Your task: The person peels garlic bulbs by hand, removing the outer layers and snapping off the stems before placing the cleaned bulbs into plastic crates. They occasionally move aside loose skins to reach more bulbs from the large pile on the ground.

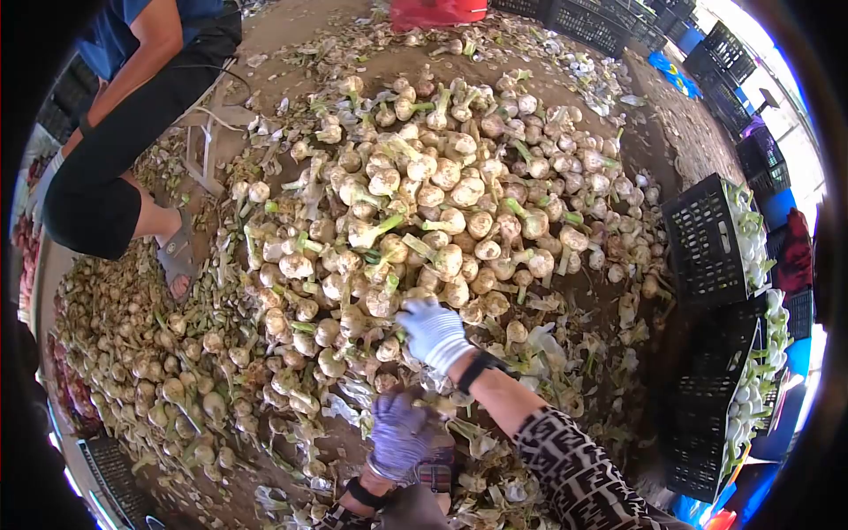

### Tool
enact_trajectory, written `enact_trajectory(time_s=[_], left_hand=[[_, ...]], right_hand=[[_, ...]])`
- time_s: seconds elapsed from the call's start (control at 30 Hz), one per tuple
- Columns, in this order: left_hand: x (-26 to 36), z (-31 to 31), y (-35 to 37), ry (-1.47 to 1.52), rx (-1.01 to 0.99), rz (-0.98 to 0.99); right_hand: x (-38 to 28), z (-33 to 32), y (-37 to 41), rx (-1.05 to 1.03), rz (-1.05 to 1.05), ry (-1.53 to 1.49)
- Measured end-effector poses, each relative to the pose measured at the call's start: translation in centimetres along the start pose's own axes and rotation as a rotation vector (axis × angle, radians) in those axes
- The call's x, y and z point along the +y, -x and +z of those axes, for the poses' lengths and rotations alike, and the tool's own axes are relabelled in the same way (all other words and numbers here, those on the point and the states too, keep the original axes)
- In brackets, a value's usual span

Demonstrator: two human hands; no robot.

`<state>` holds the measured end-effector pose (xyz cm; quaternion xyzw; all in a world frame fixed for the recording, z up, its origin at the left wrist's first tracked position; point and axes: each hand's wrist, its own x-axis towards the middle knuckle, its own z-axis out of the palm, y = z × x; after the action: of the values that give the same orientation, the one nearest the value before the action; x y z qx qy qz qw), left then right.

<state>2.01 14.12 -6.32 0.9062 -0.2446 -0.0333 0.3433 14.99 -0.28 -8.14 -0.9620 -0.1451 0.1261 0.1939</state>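
Note:
A wide heap of garlic bulbs (446, 172) with short green and pale stem stubs spreads across the ground in front of me. My right hand (435, 334), in a white and light blue glove, reaches to the near edge of the heap. Its fingers stretch out against the bulbs, with no bulb clearly gripped. Closer to my body, my left hand (399, 435) wears a purple glove. Its fingers are curled in, and blur hides what is in them. Loose papery skins lie around both hands.
A seated person (115, 168) with a sandalled foot (179, 261) is at the left. Black plastic crates (707, 243) holding pale bulbs and stems stand at the right. A red container (437, 12) sits at the far edge. More bulbs (146, 371) cover the left ground.

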Motion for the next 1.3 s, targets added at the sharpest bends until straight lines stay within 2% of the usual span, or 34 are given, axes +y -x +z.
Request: enact_trajectory(time_s=[0.03,0.07,0.1,0.17,0.2,0.27,0.3,0.37,0.4,0.47,0.53,0.6,0.63,0.7,0.73,0.8,0.93,1.0,1.03,1.1,1.13,1.17,1.23,1.27,1.3], left_hand=[[-0.8,0.0,0.3,-0.087,0.126,0.003],[-0.7,-0.8,-0.5,0.001,0.161,-0.145],[-0.2,-1.9,-1.5,0.001,0.161,-0.222],[0.1,-2.4,-2.9,0.221,0.284,-0.234],[0.2,-2.1,-3.1,0.227,0.282,-0.234],[0.3,-1.3,-3.2,0.622,0.132,-0.314],[0.7,-1.0,-3.4,0.623,0.132,-0.317],[1.6,-0.5,-3.8,1.372,0.105,-0.430],[1.9,-0.8,-3.8,1.331,0.113,-0.415],[2.4,-1.5,-3.8,1.344,0.116,-0.459],[1.9,-1.2,-3.5,1.354,0.111,-0.503],[0.7,0.3,-2.6,1.146,0.131,-0.306],[0.8,0.1,-2.7,1.144,0.127,-0.308],[1.4,-0.8,-3.2,0.563,0.121,-0.189],[1.7,-1.1,-3.3,0.562,0.120,-0.189],[2.1,-1.5,-3.4,0.231,0.148,-0.043],[1.4,-0.7,-2.9,0.248,0.134,-0.004],[1.1,-0.5,-2.9,0.640,0.154,-0.109],[0.9,-0.6,-2.9,0.639,0.154,-0.108],[0.3,-0.9,-3.0,1.761,-0.010,-0.714],[0.6,-1.2,-3.4,2.002,-0.006,-0.698],[0.6,-1.3,-3.6,2.000,-0.002,-0.695],[0.6,-1.2,-3.8,2.144,-0.091,-0.633],[0.8,-1.0,-3.7,2.146,-0.093,-0.631],[1.0,-0.8,-3.5,1.667,0.011,-0.593]], right_hand=[[1.2,0.5,0.3,0.101,0.018,-0.124],[1.0,-1.7,1.7,0.222,0.158,-0.257],[2.5,-0.9,2.8,0.303,0.309,-0.705],[2.1,-3.6,5.2,0.396,0.513,-1.467],[2.9,-2.7,6.1,0.430,0.485,-1.562],[2.6,-1.7,7.8,0.466,0.449,-1.814],[2.5,-1.7,8.7,0.349,0.534,-1.792],[1.5,-1.6,9.8,0.287,0.557,-1.894],[1.1,-1.9,10.1,0.283,0.557,-1.894],[0.5,-2.5,10.5,0.298,0.580,-1.649],[0.3,-1.8,10.9,0.250,0.582,-1.613],[-0.5,-1.6,11.1,0.215,0.605,-1.476],[-0.4,0.8,10.9,0.302,0.539,-1.703],[-0.1,1.7,10.9,0.299,0.564,-1.782],[-0.5,0.6,11.0,0.299,0.564,-1.783],[-1.3,-2.4,11.4,0.186,0.762,-1.784],[-0.7,-2.4,12.2,0.111,0.635,-1.970],[-0.8,-2.3,12.3,0.183,0.592,-1.803],[-0.8,-2.4,12.5,0.184,0.591,-1.804],[-0.6,-2.5,13.0,0.206,0.347,-1.548],[0.1,-1.9,13.0,0.243,0.160,-0.957],[0.3,-1.5,13.0,0.243,0.155,-0.958],[-0.1,-1.7,13.1,0.232,0.228,-1.156],[-1.0,-3.3,12.7,0.283,0.177,-1.403],[-1.1,-3.2,12.7,0.284,0.178,-1.401]])
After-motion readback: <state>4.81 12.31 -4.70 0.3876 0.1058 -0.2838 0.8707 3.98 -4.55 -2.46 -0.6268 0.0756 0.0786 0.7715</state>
